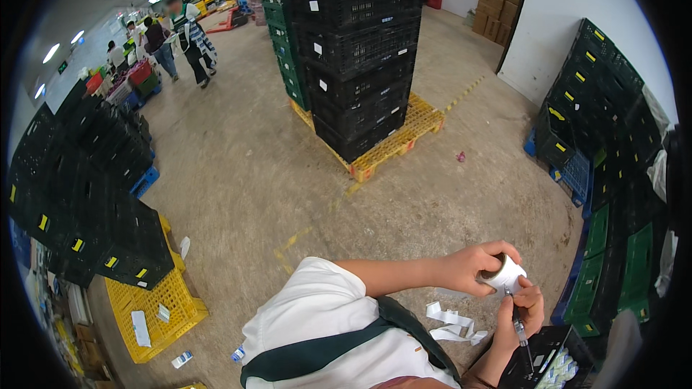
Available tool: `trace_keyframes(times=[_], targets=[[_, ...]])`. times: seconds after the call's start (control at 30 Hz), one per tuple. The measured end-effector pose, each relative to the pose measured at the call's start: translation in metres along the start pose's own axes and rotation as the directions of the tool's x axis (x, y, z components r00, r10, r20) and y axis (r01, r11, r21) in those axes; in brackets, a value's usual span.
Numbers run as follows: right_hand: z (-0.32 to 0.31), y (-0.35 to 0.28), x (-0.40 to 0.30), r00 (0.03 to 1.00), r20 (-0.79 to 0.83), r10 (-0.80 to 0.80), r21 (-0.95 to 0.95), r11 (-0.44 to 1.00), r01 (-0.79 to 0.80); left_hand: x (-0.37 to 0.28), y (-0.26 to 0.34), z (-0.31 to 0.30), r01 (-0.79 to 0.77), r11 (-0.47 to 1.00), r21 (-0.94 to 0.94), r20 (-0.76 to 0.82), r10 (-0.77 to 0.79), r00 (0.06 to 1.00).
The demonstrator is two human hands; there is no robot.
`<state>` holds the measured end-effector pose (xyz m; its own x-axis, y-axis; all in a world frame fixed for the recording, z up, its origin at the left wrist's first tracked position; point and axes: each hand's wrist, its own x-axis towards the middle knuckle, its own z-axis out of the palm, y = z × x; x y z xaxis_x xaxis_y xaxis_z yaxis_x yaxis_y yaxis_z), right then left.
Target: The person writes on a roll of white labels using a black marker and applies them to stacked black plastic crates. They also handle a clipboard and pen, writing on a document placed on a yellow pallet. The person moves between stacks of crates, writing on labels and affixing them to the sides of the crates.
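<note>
My left hand (469, 269) grips a roll of white labels (510, 274), its fingers hooked around the rim and into the cardboard core. The roll is held out in front of me, to the right of my body. In my right hand (527, 308) is a pen (520, 329), its tip against or very close to the roll's outer face. Any mark on the labels is too small to make out. Below the hands, a curled strip of white paper (454, 321) lies on the floor. Beside my right forearm is a black crate (532, 343) containing packaged goods (561, 370).
A tall stack of black crates (359, 59) stands on a yellow pallet (416, 119) ahead. More dark crates (81, 194) rise at left, above another yellow pallet (178, 310). Crates on blue pallets (576, 173) line the right wall. Several people (189, 38) are in the far left background.
</note>
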<state>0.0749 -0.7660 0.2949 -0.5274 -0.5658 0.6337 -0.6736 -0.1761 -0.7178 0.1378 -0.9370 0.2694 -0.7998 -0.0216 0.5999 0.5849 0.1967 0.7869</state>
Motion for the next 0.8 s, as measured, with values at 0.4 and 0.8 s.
trace_keyframes(times=[0.4, 0.8], targets=[[0.01, -0.008, 0.02, 0.988, -0.116, -0.102, 0.01, 0.994, 0.104, 0.004, 0.006, -0.012, -0.023, 0.984, 0.176, -0.033, 0.029, 0.999], [0.003, -0.018, 0.023, 0.987, -0.095, -0.126, -0.189, 0.976, 0.107, 0.016, 0.003, -0.003, -0.078, 0.971, 0.226, -0.023, 0.085, 0.996]])
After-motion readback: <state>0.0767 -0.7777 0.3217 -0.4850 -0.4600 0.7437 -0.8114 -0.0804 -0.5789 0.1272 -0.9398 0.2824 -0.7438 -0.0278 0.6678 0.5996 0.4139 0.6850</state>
